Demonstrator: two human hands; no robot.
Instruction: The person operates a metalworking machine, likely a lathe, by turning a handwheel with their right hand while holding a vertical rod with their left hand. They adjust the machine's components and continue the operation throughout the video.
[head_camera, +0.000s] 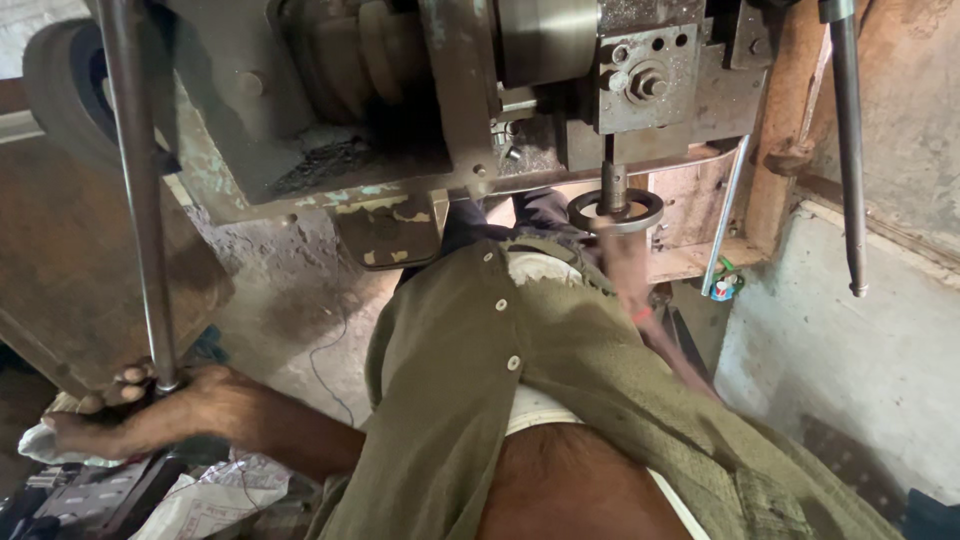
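Note:
My left hand (130, 405) grips the lower end of a long steel lever rod (135, 190) at the left, fingers wrapped round it. My right hand (625, 262), blurred with motion, reaches up to a flat metal ring (617, 212) that sits under the vertical punch shaft (611, 180) of a worn grey press machine (420, 90). The fingers seem to be on the ring's near edge; the blur hides the exact grip. My olive button shirt (540, 370) fills the middle of the view.
A second steel rod (846, 150) hangs at the right beside a grey concrete wall (860, 360). A dark wheel (60, 85) shows at the top left. Crumpled paper and scraps (215, 495) lie at the bottom left. A wooden board (60, 270) leans at the left.

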